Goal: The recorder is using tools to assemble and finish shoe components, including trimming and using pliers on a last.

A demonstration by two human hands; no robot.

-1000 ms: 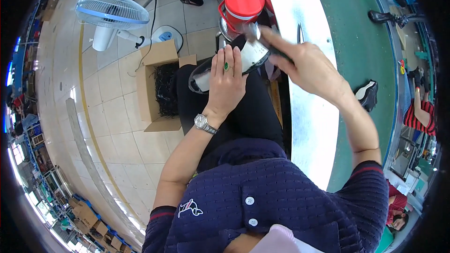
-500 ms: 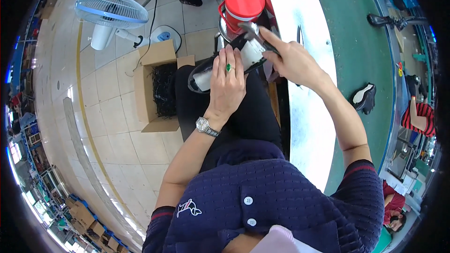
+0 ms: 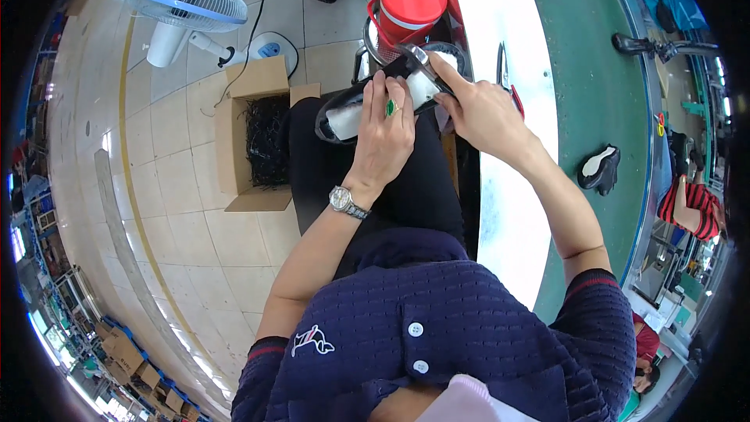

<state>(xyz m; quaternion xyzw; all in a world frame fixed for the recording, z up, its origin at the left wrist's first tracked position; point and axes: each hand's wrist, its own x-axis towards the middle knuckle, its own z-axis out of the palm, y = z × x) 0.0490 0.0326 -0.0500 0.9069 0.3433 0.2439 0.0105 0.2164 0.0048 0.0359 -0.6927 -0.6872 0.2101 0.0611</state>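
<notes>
Across my lap lies a black shoe upper [image 3: 344, 123] with its white underside turned up, tilted toward the upper right. My left hand [image 3: 383, 126], wearing a ring with a green stone, grips it around the middle. My right hand [image 3: 484, 113] is closed around a metal hand tool [image 3: 418, 54] with a curved head, like a hammer or pincers; I cannot tell which. The tool's head is at the shoe's far end. My right palm and fingers hide most of its handle.
An open carton [image 3: 234, 148] of black scraps stands left of my lap, near a white fan [image 3: 187, 4]. Ahead is a red lidded bucket [image 3: 413, 4]. On my right runs a metal bench [image 3: 512, 211] beside a green belt [image 3: 582, 78] carrying a dark shoe [image 3: 600, 169].
The curved tool head has shifted slightly along the shoe's far end. My left fingers have bent a little more, and the whole view has turned slightly.
</notes>
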